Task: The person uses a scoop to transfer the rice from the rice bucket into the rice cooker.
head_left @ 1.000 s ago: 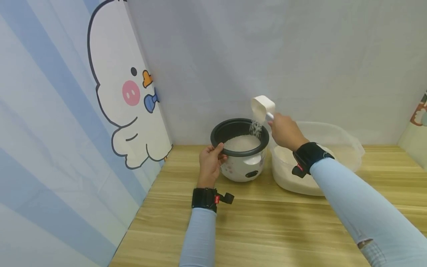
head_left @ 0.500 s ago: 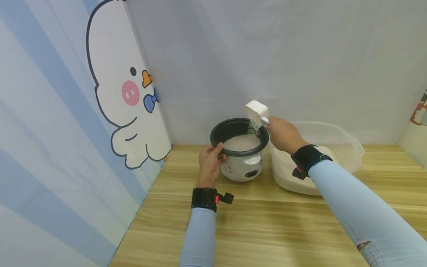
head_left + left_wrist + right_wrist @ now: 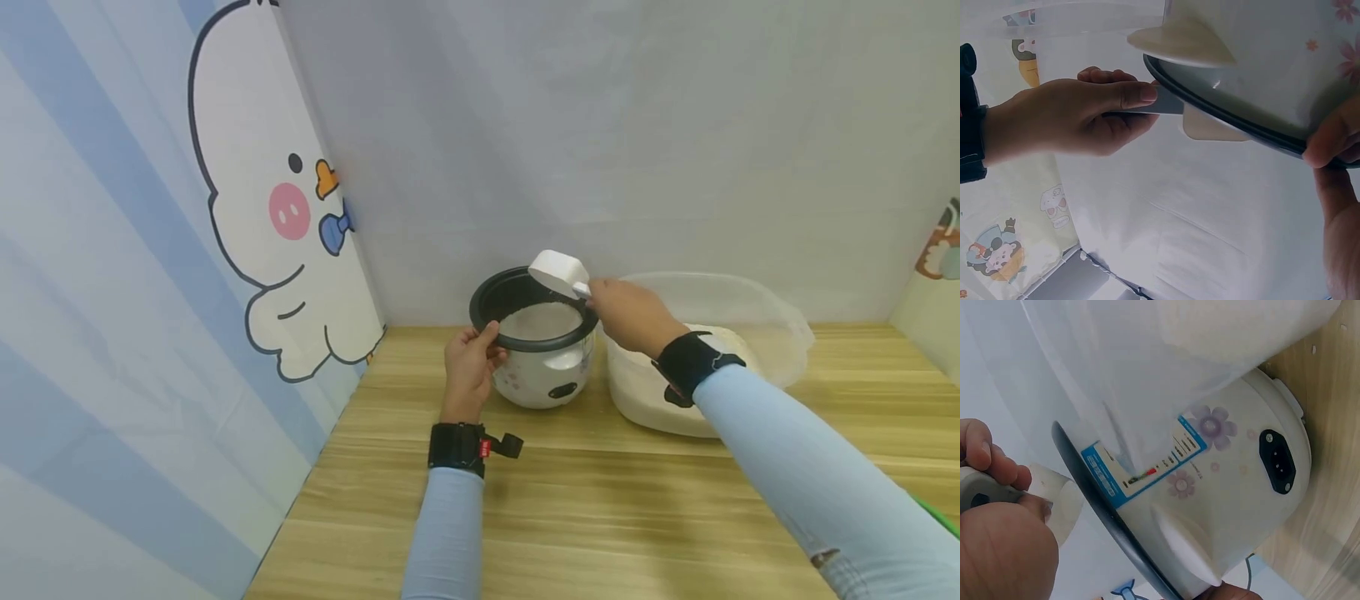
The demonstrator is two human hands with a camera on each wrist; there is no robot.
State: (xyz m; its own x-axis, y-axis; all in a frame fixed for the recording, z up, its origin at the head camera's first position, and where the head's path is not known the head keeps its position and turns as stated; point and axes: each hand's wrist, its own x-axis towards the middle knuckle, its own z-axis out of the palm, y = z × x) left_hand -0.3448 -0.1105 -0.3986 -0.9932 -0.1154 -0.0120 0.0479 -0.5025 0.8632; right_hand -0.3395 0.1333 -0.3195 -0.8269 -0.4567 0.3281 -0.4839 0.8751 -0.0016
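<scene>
My left hand (image 3: pixel 468 367) curls its fingers (image 3: pixel 1335 134) over the dark rim of the one rice cooker (image 3: pixel 542 354), thumb inside. My right hand (image 3: pixel 630 315) pinches the handle of the single white scoop (image 3: pixel 558 272), tipped mouth-down just above the cooker's rice (image 3: pixel 540 321). Just behind my right wrist sits one clear tub (image 3: pixel 720 350) of rice, partly hidden by my arm. My right fingertips are hidden in the head view.

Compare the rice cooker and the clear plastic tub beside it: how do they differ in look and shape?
The rice cooker is round, opaque white with small flowers and a black rim; the tub is wider, lower and translucent. The left hand grips the cooker's rim; no hand touches the tub. Both stand on the wooden table and hold white rice.
</scene>
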